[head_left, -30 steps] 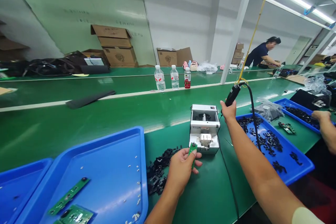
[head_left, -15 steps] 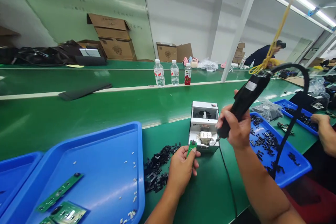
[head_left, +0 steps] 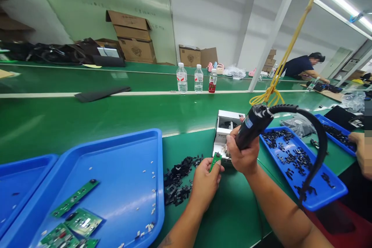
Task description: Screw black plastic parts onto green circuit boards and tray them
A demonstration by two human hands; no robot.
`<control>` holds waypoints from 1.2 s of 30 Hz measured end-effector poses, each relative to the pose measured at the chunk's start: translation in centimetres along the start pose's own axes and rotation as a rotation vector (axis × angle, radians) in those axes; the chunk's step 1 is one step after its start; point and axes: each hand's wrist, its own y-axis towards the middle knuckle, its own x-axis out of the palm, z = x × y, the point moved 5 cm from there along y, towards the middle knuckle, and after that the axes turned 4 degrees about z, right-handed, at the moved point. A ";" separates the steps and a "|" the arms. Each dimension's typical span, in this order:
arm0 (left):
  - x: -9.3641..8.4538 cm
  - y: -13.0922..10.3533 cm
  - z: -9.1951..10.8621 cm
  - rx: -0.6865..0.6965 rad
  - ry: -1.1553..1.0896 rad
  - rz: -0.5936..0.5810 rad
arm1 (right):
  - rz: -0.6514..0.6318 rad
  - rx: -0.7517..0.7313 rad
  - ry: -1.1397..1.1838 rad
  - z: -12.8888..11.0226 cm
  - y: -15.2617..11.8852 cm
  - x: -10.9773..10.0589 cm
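Note:
Pinched in my left hand [head_left: 205, 180] is a small green circuit board [head_left: 215, 160] with a black part at its far end. My right hand [head_left: 244, 151] is wrapped round a black electric screwdriver [head_left: 252, 126], tilted, its cable looping off to the right. The driver's tip is hidden behind my hand. Just beyond both hands stands a white screw feeder [head_left: 229, 121], its front partly covered by my right hand. Left of my left hand, a pile of black plastic parts [head_left: 180, 180] lies on the green mat.
A large blue tray [head_left: 116, 141] at left holds green circuit boards [head_left: 84, 223] and small white bits. At right, another blue tray [head_left: 325, 197] holds black parts. A yellow cord [head_left: 293, 42] hangs above. Bottles [head_left: 181, 79] stand behind. A co-worker's hand [head_left: 359, 149] is at the far right.
My right hand and the screwdriver have moved down and left, nearer the circuit board, now covering part of the screw feeder. My left hand still holds the board. The view has shifted slightly.

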 end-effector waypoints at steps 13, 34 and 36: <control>0.2 0.1 0.3 -0.026 0.026 0.019 | 0.118 -0.058 0.175 -3.1 0.8 0.6; 0.3 -0.3 0.6 -0.054 -0.023 0.019 | 0.048 -0.031 0.123 -1.2 0.5 1.7; 0.3 -0.4 0.5 -0.056 -0.018 0.018 | 0.047 -0.029 0.131 -1.1 0.5 1.6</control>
